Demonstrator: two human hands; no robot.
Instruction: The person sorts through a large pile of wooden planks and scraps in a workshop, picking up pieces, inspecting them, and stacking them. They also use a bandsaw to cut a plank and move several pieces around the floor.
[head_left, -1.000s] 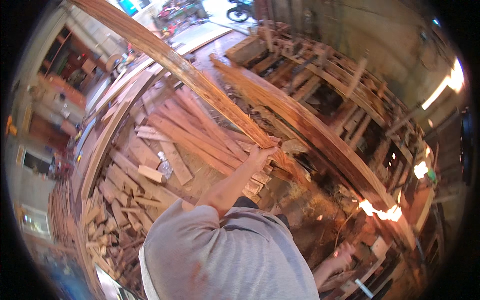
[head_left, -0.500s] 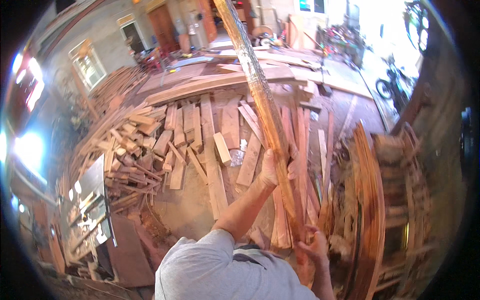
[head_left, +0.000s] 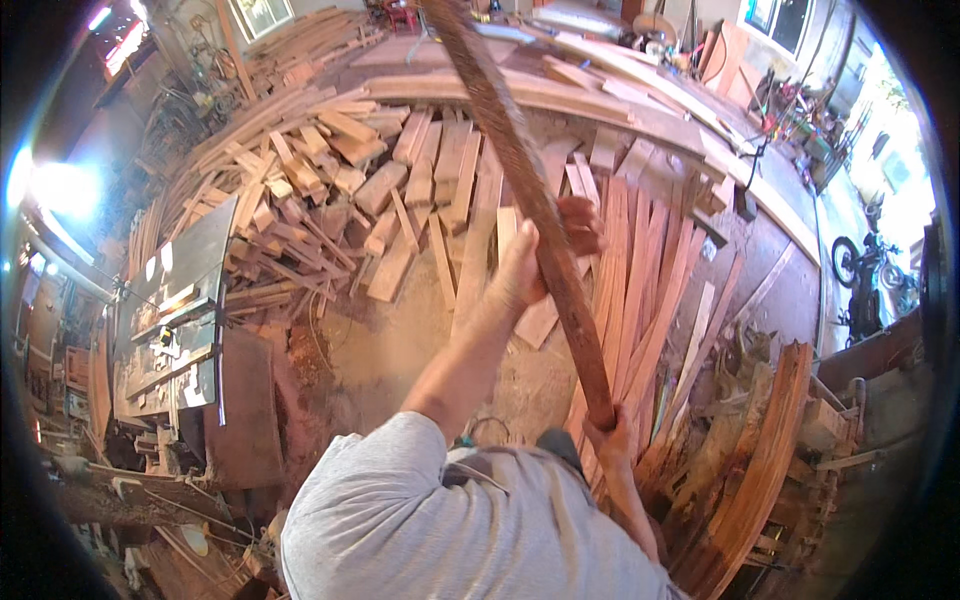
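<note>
Long brown board (head_left: 520, 150) held aslant above a workshop floor (head_left: 390, 345).
Offcuts (head_left: 315, 175) lie heaped toward the floor's left edge; the left hand (head_left: 520, 270) wraps the board partway along; the right hand (head_left: 608, 440) clasps its lower end; reddish planks (head_left: 617, 265) lie beyond.

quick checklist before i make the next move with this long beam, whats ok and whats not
1. Left hand around the beam: ok, thumb one side, fingers the other.
2. Right hand at the beam's near end: ok, touching.
3. Far end clear: cannot tell, it runs out of the picture's top edge.
4. Floor ahead free of timber: not ok, reddish planks and a heap of offcuts lie there.
5. Hands gloved: not ok, both bare.
6. Footing: cannot tell, feet not clearly visible.
</note>
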